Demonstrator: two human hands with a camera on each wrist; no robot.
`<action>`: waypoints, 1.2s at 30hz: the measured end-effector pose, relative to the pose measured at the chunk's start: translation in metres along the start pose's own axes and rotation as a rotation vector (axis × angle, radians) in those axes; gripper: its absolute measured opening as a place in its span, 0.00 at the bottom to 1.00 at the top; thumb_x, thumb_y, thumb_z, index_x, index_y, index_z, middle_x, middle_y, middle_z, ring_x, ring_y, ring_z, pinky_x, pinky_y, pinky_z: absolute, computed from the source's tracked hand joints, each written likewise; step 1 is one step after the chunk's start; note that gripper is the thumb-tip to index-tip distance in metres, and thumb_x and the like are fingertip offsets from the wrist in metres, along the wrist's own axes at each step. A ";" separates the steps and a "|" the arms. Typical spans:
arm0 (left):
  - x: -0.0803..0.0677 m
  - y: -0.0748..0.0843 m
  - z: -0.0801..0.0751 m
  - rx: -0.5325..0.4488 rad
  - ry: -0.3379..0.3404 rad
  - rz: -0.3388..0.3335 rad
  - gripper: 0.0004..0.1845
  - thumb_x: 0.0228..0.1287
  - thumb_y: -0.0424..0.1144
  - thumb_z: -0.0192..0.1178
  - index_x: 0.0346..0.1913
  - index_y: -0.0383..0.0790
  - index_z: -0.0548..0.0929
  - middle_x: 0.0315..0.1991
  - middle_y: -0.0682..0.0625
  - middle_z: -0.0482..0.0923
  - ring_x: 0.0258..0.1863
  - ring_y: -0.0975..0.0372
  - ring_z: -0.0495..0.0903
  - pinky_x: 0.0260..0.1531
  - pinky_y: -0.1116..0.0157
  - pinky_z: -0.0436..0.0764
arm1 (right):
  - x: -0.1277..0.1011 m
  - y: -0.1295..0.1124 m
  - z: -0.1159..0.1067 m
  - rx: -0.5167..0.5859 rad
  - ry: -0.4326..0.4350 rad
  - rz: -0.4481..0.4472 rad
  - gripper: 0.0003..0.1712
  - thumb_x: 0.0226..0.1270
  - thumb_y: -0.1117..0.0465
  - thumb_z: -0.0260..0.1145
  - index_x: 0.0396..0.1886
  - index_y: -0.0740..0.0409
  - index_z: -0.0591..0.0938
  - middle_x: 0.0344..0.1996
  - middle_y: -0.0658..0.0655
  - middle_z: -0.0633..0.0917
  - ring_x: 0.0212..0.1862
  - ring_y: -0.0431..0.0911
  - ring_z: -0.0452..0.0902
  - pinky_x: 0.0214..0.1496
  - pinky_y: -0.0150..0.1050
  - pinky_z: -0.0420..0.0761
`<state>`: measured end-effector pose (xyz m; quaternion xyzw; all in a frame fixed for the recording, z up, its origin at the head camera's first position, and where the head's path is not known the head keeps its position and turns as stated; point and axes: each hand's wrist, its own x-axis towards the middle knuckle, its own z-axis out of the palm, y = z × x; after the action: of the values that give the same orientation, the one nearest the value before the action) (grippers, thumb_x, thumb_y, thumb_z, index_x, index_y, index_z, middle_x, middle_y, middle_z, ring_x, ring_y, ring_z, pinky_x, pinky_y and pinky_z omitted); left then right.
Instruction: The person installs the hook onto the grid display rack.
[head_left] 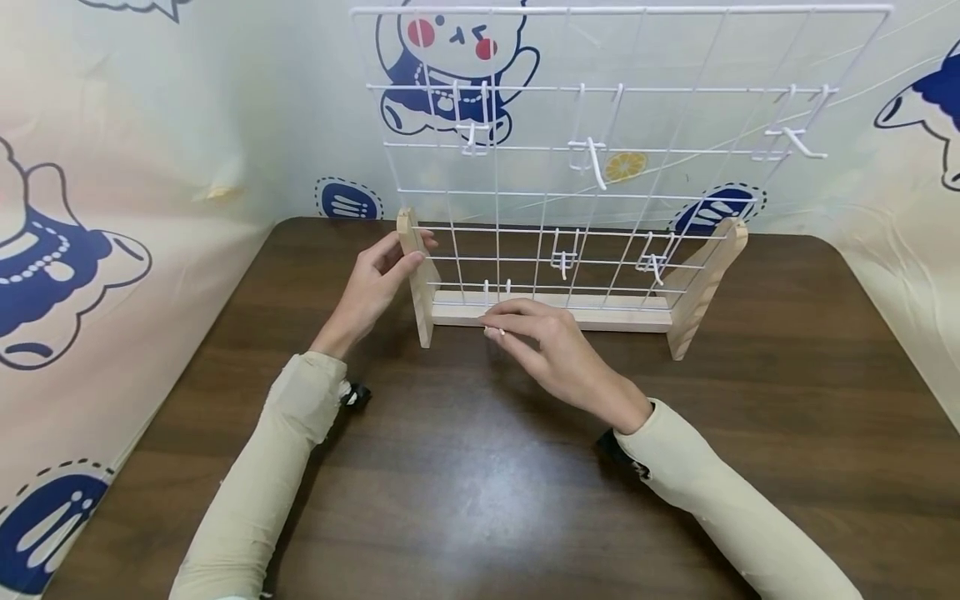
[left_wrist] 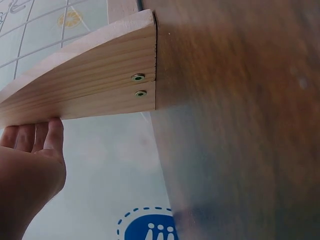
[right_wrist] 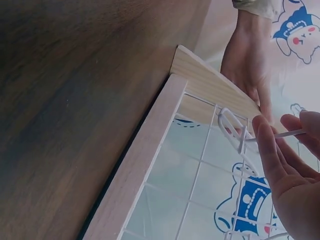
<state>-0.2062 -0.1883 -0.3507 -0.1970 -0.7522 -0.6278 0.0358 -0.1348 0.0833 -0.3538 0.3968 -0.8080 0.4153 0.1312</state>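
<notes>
A white wire grid rack (head_left: 622,197) stands on the table between two wooden side panels. My left hand (head_left: 371,271) grips the upper end of the left side panel (head_left: 417,287), thumb in front and fingers behind. In the left wrist view, its fingertips meet the edge of the panel (left_wrist: 100,75). At the lower left of the grid, my right hand (head_left: 551,346) pinches a white wire hook between thumb and fingers. The right wrist view shows the prong of this hook (right_wrist: 287,134) between the fingertips, its looped back overlapping the grid wires.
Three white hooks hang along the upper grid, including a middle hook (head_left: 588,154). Two more hang lower, one a small hook (head_left: 564,260). A pale wooden bar (head_left: 615,317) joins the panels. The right panel (head_left: 705,287) rests on the brown table (head_left: 487,500); patterned cloth hangs behind.
</notes>
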 end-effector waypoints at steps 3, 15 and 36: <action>-0.001 -0.001 -0.001 0.002 -0.002 0.001 0.17 0.75 0.39 0.55 0.61 0.39 0.78 0.56 0.44 0.80 0.58 0.57 0.76 0.58 0.60 0.75 | 0.001 -0.002 0.001 -0.011 -0.001 -0.006 0.13 0.74 0.60 0.62 0.52 0.56 0.87 0.51 0.53 0.84 0.56 0.42 0.79 0.58 0.40 0.77; 0.001 -0.010 -0.004 -0.001 -0.010 0.013 0.17 0.75 0.39 0.55 0.62 0.39 0.77 0.59 0.36 0.77 0.60 0.52 0.75 0.60 0.56 0.73 | 0.007 -0.007 0.006 -0.009 0.009 -0.052 0.13 0.74 0.61 0.62 0.53 0.56 0.86 0.52 0.54 0.84 0.55 0.42 0.79 0.57 0.39 0.77; -0.001 0.002 -0.001 0.029 -0.015 0.001 0.19 0.75 0.39 0.54 0.63 0.35 0.75 0.58 0.40 0.78 0.60 0.50 0.74 0.60 0.54 0.73 | 0.026 -0.008 0.007 -0.060 0.053 -0.130 0.14 0.72 0.65 0.63 0.54 0.60 0.86 0.51 0.59 0.83 0.52 0.46 0.80 0.54 0.38 0.79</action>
<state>-0.2049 -0.1898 -0.3492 -0.2016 -0.7611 -0.6155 0.0335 -0.1451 0.0614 -0.3398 0.4332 -0.7888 0.3917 0.1913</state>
